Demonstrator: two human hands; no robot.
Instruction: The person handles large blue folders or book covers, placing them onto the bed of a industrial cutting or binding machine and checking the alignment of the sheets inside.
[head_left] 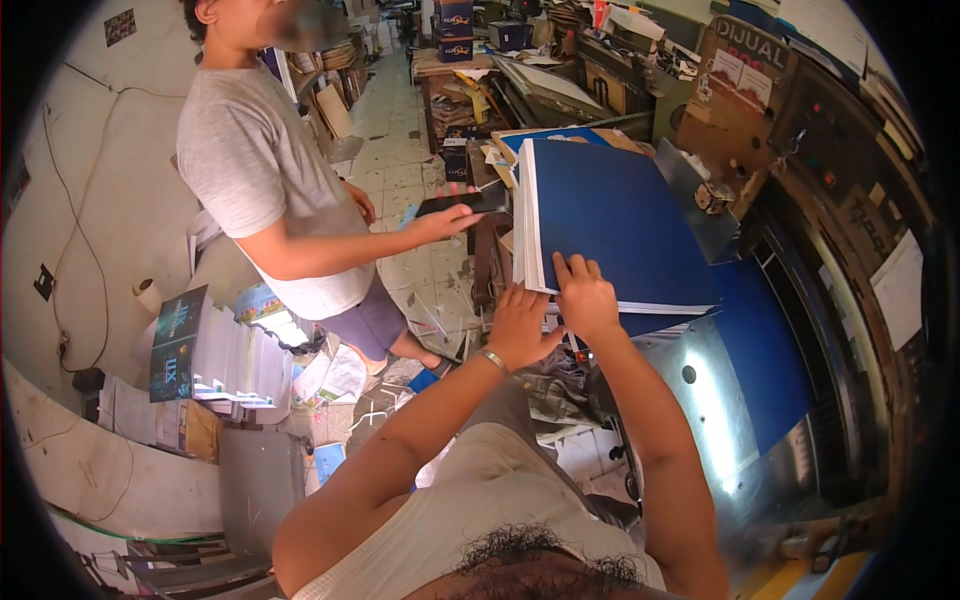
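Observation:
A thick stack of large sheets (pixel 625 225) with a dark blue top and white edges lies in front of me on a metal machine table. My right hand (pixel 586 293) is at its near left corner, fingers bent over the blue top and thumb out of sight, gripping the edge. Beside it, my left hand (pixel 522 325) rests its outstretched fingers against the stack's white left edge, the thumb apart and pointing right. More blue sheet (pixel 765 350) hangs down at the right of the stack.
At my left a person (pixel 270 180) stands close, holding a dark flat device (pixel 462 204) near the stack. Piled books (pixel 240 350) and a grey chair (pixel 260 470) are on the left. A machine (pixel 830 230) borders the right side. Paper scraps litter the tiled floor (pixel 400 150).

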